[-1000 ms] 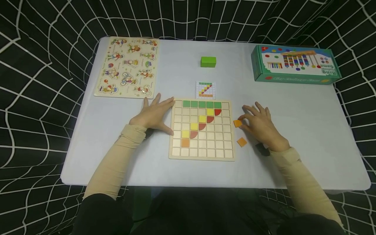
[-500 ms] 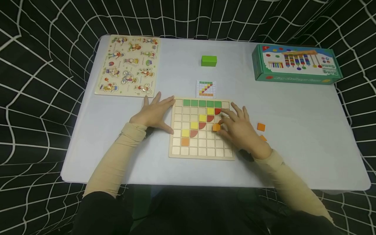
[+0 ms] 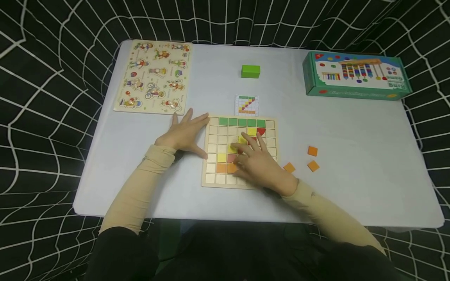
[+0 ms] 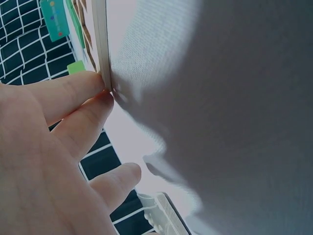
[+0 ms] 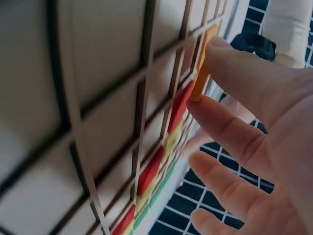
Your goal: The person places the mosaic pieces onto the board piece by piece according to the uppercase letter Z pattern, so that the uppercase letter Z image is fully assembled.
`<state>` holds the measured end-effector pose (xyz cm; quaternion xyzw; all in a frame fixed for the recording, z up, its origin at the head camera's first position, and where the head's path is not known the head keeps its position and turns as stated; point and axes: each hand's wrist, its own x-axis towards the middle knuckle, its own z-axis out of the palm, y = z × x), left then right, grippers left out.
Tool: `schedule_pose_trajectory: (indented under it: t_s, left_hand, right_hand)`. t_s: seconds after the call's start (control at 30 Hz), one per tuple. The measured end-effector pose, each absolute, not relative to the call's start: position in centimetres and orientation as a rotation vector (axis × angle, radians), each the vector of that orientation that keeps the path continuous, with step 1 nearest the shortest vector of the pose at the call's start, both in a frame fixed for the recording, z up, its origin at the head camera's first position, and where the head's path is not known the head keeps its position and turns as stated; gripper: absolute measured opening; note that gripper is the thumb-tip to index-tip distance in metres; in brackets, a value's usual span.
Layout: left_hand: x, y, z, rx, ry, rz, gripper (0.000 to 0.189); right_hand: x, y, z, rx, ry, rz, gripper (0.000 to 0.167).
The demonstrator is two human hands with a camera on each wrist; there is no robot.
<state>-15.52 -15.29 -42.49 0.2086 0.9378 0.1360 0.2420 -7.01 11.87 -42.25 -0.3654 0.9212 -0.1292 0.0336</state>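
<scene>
The wooden grid board (image 3: 212, 148) lies near the middle of the table, with green, yellow and red pieces in its cells. One orange square tile (image 3: 221, 168) sits in the second row from the bottom. Just right of it, my right hand (image 3: 261, 168) pinches another orange tile (image 5: 199, 81) between thumb and index finger, at its cell; the other fingers spread over the yellow and red pieces. My left hand (image 3: 184, 134) is spread at the board's left side, and its fingertips (image 4: 100, 81) touch the board's edge in the left wrist view.
Loose orange tiles (image 3: 313, 151) lie on the table right of the board. A small pattern card (image 3: 247, 105) is just beyond it, a green block (image 3: 250, 71) further back. A picture puzzle (image 3: 152, 78) lies back left, a green game box (image 3: 356, 76) back right.
My right hand has carried the orange tile from the table right of the board leftward across it to the cell beside the first orange tile. My left hand has stayed in place.
</scene>
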Motion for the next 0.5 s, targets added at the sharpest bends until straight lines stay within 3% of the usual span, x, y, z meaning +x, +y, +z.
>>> schedule_pose_trajectory:
  t_s: [0.3, 0.5]
  left_hand:
    - [-15.57, -15.21, -42.5, 0.567, 2.562, 0.372, 0.131]
    - [-15.52, -15.29, -42.37, 0.569, 2.556, 0.378, 0.132]
  right_hand:
    - [-6.73, 11.69, -42.88, -1.062, 2.851, -0.403, 0.03]
    - [-6.5, 11.72, -42.85, -1.058, 2.882, -0.45, 0.02]
